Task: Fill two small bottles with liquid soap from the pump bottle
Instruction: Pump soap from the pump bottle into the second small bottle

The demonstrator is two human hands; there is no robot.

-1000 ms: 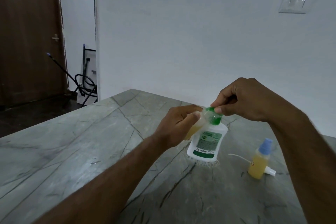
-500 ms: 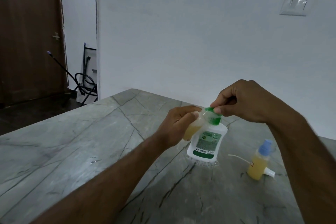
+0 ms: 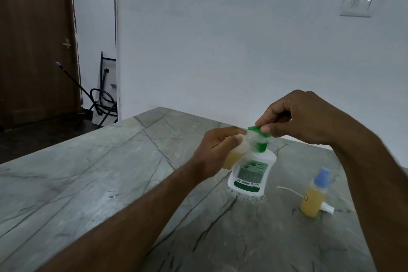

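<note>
1. Centre-right of the frame: the left hand (image 3: pixel 217 152) is wrapped round a small clear bottle (image 3: pixel 237 150), tilted, with yellow soap in its lower part and its mouth pushed up against the green nozzle.
2. The right hand (image 3: pixel 297 117) comes in from the right, thumb and forefinger pinched onto the green pump head (image 3: pixel 258 129) of the pump bottle (image 3: pixel 250 174), which stands on the stone table (image 3: pixel 110 172) just below both hands.
3. So the step in hand looks like filling the second bottle: pumping soap straight into its neck. It appears partly filled; the exact level is hidden behind the fingers.
4. Lower right of the frame, well apart from the action: a second small bottle (image 3: pixel 314 194) stands upright, yellow liquid inside, blue cap on. That one reads as done.
5. Just beside it lies a white sprayer top (image 3: pixel 326 207), with its thin tube (image 3: pixel 289 190) trailing toward the pump bottle. Probably the closure for the bottle being filled.
6. There is foam or wet bubbles round the pump bottle's base, so the surface there is likely slippery.
7. Next move, as I judge it: keep the neck sealed to the nozzle, press steadily until full, then bring the bottle upright before pulling away to avoid a drip.
8. After that, fit the sprayer top.
</note>
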